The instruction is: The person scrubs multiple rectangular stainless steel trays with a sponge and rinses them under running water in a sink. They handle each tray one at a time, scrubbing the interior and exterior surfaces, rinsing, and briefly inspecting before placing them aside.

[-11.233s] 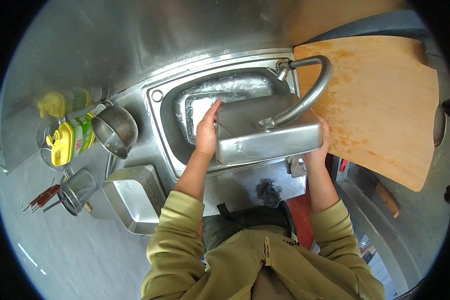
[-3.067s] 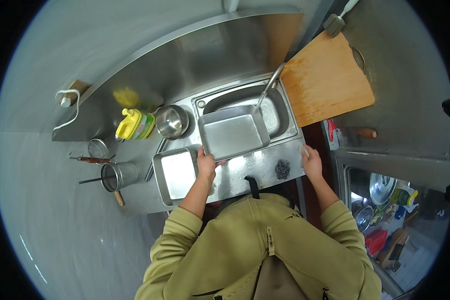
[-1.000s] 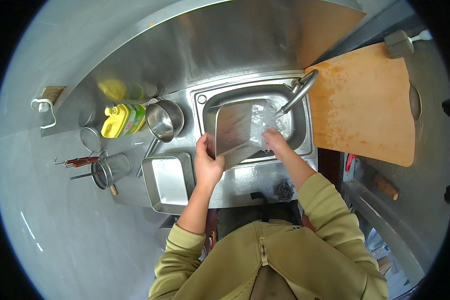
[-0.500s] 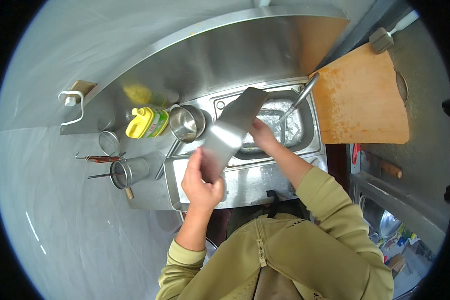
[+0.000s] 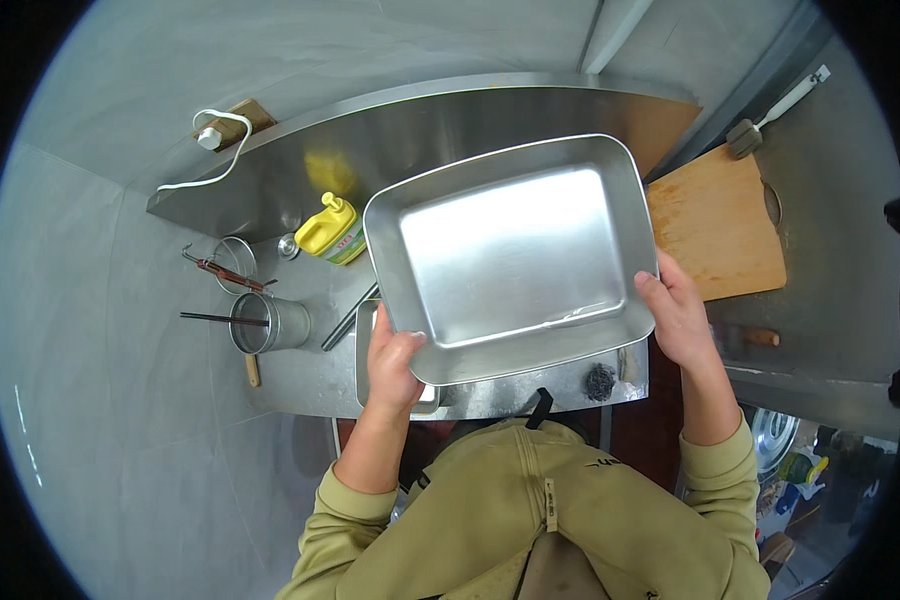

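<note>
A rectangular stainless steel tray [image 5: 510, 260] is held up above the counter, its hollow inside facing me. My left hand [image 5: 392, 362] grips its lower left corner, thumb over the rim. On the right edge, my right hand [image 5: 678, 310] pinches the rim with the thumb on the inside. The raised tray hides the sink, the faucet and most of the saucepan. Beneath my left hand, a second steel tray [image 5: 364, 355] lies on the counter, only partly visible. A dark scouring pad [image 5: 600, 381] rests near the counter's front edge, below the held tray.
A yellow jug [image 5: 330, 232] stands at the back left, with a pan handle [image 5: 350, 318] in front of it. Farther left are a steel canister [image 5: 286, 325] and a wire strainer [image 5: 235, 262]. At right, a wooden cutting board [image 5: 720, 225] leans beside a brush [image 5: 745, 138].
The tray has swung from nearly edge-on to facing me. My right hand has moved from above the sink to the tray's right rim; the scouring pad has come into view.
</note>
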Demonstrator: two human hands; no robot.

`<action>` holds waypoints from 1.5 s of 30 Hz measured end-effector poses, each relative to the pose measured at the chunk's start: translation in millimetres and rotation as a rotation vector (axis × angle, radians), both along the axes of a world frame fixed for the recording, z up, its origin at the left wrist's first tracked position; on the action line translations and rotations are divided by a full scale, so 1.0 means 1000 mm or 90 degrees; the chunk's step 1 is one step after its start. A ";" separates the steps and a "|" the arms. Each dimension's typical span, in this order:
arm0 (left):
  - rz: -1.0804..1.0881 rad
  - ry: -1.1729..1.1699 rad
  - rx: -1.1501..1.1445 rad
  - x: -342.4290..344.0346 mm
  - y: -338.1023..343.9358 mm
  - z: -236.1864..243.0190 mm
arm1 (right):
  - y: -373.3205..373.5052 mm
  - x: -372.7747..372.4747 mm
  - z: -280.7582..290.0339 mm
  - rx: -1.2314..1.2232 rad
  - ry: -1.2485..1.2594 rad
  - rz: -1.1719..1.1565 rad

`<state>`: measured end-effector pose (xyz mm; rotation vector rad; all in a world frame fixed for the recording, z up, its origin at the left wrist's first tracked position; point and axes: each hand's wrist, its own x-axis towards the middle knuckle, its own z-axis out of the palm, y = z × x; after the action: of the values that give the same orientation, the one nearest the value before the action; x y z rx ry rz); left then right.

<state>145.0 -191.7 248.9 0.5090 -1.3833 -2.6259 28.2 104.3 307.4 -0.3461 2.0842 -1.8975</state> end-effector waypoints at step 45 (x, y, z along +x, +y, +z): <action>-0.007 0.012 -0.038 0.036 0.033 0.026 | -0.079 0.056 0.021 0.696 0.508 0.242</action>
<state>181.2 -159.0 274.9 0.4704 -1.4582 -2.5818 84.6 25.7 328.1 -1.1938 2.8450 -0.2117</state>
